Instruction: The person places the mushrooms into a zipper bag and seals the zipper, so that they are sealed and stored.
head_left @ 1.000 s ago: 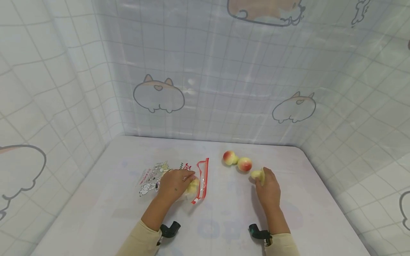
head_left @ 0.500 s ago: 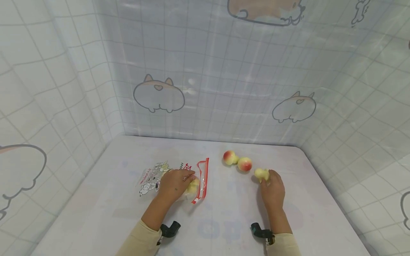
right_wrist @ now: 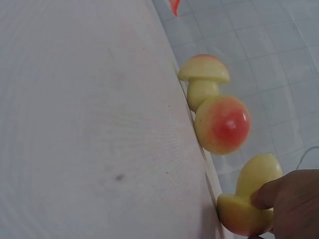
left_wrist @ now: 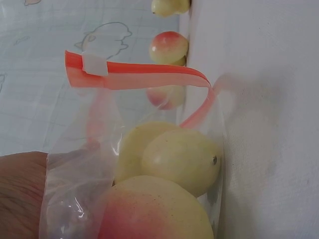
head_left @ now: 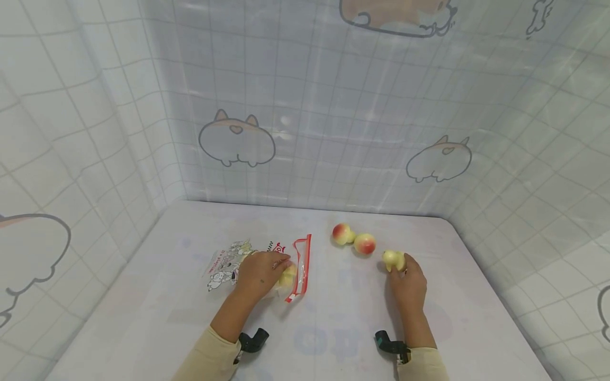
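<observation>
Yellow mushroom (head_left: pixel 393 259) pinched by right hand (head_left: pixel 410 284), left hand (head_left: pixel 259 271) gripping bag (head_left: pixel 227 264). Pinch lightly; hold bag mouth (left_wrist: pixel 149 73) wide.

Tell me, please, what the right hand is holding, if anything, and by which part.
The right hand holds a mushroom-shaped piece, its thumb where the cap meets the stem.

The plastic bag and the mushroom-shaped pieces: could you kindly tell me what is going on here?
A person's left hand holds a clear bag, its red-edged mouth open and mushroom-shaped pieces inside. The right hand grips another piece; whether that one touches the table is hard to tell. Two more pieces lie loose, between the hands and slightly farther back.
</observation>
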Motion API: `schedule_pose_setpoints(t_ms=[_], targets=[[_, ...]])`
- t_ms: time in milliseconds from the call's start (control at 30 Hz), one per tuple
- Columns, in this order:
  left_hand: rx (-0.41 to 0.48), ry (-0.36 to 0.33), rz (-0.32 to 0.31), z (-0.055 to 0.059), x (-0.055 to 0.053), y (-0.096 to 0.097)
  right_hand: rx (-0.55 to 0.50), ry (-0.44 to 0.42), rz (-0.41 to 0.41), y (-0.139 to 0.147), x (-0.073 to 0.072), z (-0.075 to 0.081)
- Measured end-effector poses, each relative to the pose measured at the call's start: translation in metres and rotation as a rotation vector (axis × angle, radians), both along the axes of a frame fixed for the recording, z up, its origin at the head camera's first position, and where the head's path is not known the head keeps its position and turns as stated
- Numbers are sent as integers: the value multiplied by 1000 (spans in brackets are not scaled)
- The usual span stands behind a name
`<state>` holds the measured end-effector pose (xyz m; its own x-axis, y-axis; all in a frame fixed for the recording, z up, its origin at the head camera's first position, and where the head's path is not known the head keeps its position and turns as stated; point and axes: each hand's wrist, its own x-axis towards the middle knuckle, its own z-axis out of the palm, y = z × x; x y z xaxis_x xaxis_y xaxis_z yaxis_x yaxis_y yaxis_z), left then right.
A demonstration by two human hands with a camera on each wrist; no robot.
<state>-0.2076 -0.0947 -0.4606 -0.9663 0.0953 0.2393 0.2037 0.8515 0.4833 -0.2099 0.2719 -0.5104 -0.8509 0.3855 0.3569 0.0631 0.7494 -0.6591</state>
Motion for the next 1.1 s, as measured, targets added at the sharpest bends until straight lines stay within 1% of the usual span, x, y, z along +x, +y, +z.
schedule_pose_setpoints(t_ms=[167,300,500,633,867,1100], targets=[[1,-4,1,1,0,0,-70,-15,-17,0,-1,-1],[1,3,0,1,1,0,-94,-17,-18,-3,-2,-1],[-6,0,11,1,0,1,-110,45,56,-13,-1,4],[-4,-4,15,1,0,1,-130,69,102,-22,-1,6],[12,26,-4,2,1,-1,-163,52,156,-37,-1,8],[15,19,-1,2,0,-1,-177,85,195,-53,0,11]])
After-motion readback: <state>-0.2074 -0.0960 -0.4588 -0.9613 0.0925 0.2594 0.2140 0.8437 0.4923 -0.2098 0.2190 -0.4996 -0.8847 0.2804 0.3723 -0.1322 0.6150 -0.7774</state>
